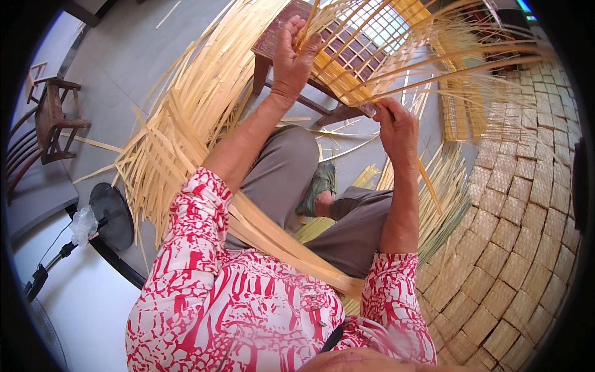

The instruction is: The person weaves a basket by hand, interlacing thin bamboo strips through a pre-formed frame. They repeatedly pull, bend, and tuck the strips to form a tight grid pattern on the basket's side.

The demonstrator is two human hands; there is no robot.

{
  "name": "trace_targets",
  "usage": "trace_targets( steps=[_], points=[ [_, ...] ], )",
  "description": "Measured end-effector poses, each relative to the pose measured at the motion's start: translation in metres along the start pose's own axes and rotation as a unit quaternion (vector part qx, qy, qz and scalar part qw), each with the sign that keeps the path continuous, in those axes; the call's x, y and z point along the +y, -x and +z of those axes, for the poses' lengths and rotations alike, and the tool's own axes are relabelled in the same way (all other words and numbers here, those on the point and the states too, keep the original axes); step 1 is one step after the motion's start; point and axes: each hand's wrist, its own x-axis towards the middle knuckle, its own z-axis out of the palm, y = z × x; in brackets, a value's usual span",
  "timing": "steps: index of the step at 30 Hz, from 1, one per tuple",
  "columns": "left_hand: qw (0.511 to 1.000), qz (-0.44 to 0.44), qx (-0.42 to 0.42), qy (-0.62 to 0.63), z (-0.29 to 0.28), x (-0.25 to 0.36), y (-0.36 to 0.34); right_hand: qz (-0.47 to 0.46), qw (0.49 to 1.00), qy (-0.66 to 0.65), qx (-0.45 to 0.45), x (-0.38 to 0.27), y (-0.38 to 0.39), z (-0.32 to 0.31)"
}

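Note:
An open-grid bamboo weave [365, 49] with a yellow band and long loose strips fanning rightward sits over a red-brown wooden stool [262, 41] at the top. My left hand [296, 59] is closed on the upper-left end of this weave, thumb against an upright strip. My right hand [396, 127] is lower and to the right, fingers pinched on the band's near end. Long pale bamboo strips [285, 248] lie diagonally across my lap, under my forearms.
A big pile of bamboo strips [155, 155] lies to my left, greener strips [443, 214] to my right. Beyond them are a wooden chair [59, 118], a black fan stand [111, 217], yellow woven pieces [458, 111] and many stacked small woven squares [508, 235] along the right.

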Motion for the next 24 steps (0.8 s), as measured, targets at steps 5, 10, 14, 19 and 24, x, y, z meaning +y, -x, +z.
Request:
trace_targets(
  steps=[5,10,14,19,24],
  points=[
    [0.982,0.055,0.045,-0.177,-0.04,0.003,0.01,-0.043,0.998,0.043,0.017,0.014,-0.006,0.004],
    [0.923,0.11,-0.221,-0.296,-0.019,0.072,0.053,-0.05,0.997,0.054,0.01,0.027,-0.003,0.006],
    [0.861,0.195,-0.314,-0.348,0.039,0.083,0.05,-0.07,0.993,0.088,0.031,0.022,-0.005,0.01],
    [0.792,0.2,-0.369,-0.443,0.055,0.057,0.033,-0.084,0.99,0.101,0.06,0.024,-0.005,0.015],
    [0.828,0.095,-0.391,-0.39,0.047,0.055,0.027,-0.081,0.992,0.097,0.011,0.013,-0.009,0.005]
  ],
)
